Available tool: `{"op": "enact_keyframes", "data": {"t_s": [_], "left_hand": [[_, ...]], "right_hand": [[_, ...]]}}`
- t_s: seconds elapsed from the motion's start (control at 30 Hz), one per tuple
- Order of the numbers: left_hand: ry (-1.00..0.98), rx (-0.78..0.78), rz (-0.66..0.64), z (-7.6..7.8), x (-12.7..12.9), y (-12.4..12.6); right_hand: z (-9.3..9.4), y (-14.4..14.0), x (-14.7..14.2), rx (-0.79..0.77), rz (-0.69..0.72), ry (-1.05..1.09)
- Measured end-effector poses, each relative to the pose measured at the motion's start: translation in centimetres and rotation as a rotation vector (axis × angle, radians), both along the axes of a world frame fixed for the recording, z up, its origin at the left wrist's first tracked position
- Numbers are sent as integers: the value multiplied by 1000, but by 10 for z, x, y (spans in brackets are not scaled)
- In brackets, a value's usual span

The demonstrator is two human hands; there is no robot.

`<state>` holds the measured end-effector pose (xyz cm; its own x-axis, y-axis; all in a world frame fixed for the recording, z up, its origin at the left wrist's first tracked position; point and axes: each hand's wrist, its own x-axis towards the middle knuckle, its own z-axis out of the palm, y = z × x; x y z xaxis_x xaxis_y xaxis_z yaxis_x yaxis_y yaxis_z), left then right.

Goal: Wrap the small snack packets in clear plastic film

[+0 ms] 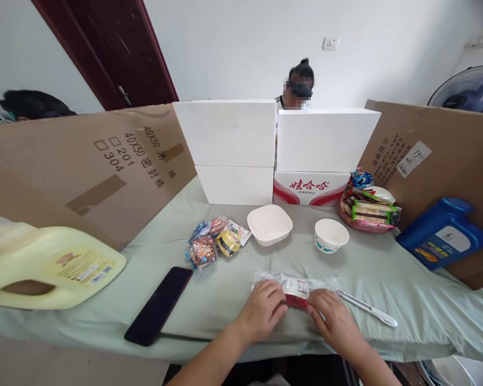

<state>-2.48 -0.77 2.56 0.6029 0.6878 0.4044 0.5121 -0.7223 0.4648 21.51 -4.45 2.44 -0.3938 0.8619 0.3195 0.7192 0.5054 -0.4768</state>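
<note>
Both hands, left hand [261,311] and right hand [333,317], have their fingers [279,306] closed on a clear crinkly plastic packet with red-and-white contents [294,288], lying between them on the green-clothed desk [225,289].

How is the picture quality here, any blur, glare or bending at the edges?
Head view: light is soft and even, with only faint shadows under the white bowl and paper cup. The wide lens bends the edges, so the yellow jug and blue jug look stretched. The black phone shows slight sheen. The left hand, right hand and clear packet are sharp.
</note>
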Motion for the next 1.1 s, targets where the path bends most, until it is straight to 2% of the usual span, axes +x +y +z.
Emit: {"op": "enact_keyframes", "data": {"t_s": [0.07, 0.13, 0.23, 0.33, 0.43, 0.53, 0.6, 0.67, 0.73, 0.8, 0.87, 0.97, 1.03, 1.1], "left_hand": [[82, 35, 125, -8, 3, 12], [137, 60, 185, -16, 3, 22], [157, 85, 213, -22, 2, 27], [101, 127, 230, -17, 0, 23], [35, 125, 171, -6, -9, 12], [76, -40, -2, 10, -25, -3], [164, -242, -186, 23, -35, -11], [212, -403, -305, 35, -38, -12], [176, -416, -261, 44, -29, -7], [113, -307, -139, 45, -9, 4], [107, -192, -66, 37, 16, 15], [192, -124, -48, 11, 44, 24], [204, -129, -52, -5, 47, 26], [127, -211, -114, -12, 38, 29]], "right_hand": [[-8, 13, 0, 62, -93, -40], [-18, 24, 4, 99, -177, -91], [-27, 32, 8, 74, -244, -188], [-23, 31, 9, 34, -278, -254], [-9, 19, 11, 26, -246, -256], [14, -4, 14, 30, -101, -183], [32, -20, 16, -78, 53, -142], [50, -31, 18, -308, 169, -99], [64, -33, 17, -495, 169, -39], [70, -24, 11, -497, 64, 17], [61, -7, 2, -364, -65, 41], [22, 18, -8, -118, -196, 0], [-12, 28, -7, 53, -220, -83], [-42, 32, -2, 148, -210, -166]]}}
